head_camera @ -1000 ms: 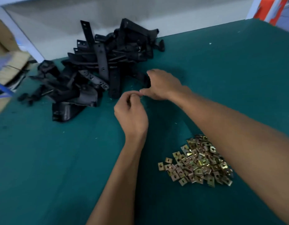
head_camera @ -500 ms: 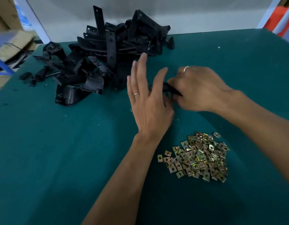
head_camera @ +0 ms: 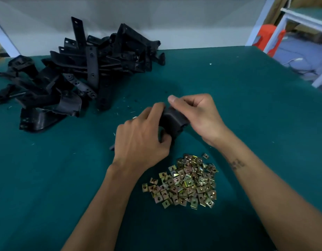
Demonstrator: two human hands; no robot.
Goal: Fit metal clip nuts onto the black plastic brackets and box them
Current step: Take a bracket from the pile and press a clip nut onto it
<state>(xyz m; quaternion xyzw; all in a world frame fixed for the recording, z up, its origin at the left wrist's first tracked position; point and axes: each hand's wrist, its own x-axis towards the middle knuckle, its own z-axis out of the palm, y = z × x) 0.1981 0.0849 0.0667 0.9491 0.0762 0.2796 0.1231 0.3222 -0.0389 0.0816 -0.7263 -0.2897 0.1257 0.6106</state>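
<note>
Table (head_camera: 247,105): green felt top, fills most of the view. Scattered pale flecks on it near the centre.

Bracket pile (head_camera: 88,69): black plastic brackets heaped at the far left of the table, tangled, several strips sticking up at angles. One broad curved piece lies at the pile's near edge.

Right arm comes in from the lower right, left arm from the bottom centre. Both meet just beyond the nuts.

Nut pile (head_camera: 185,183): brass-coloured square clip nuts, loose heap on the felt, near side of the table, between the two forearms. Just short of the left wrist, not touching it.

Left hand (head_camera: 142,140): back toward the camera, fingers curled round the left side of a bracket (head_camera: 172,120), thumb tucked under it.

Right hand (head_camera: 198,115): grips the same bracket from the right, fingers wrapped over its top, forefinger tip extended over the far edge.

Bracket: dark, rounded shoulder showing between the hands, held just above the felt, well apart from the bracket pile. Whether a nut is on it, cannot tell.
</note>
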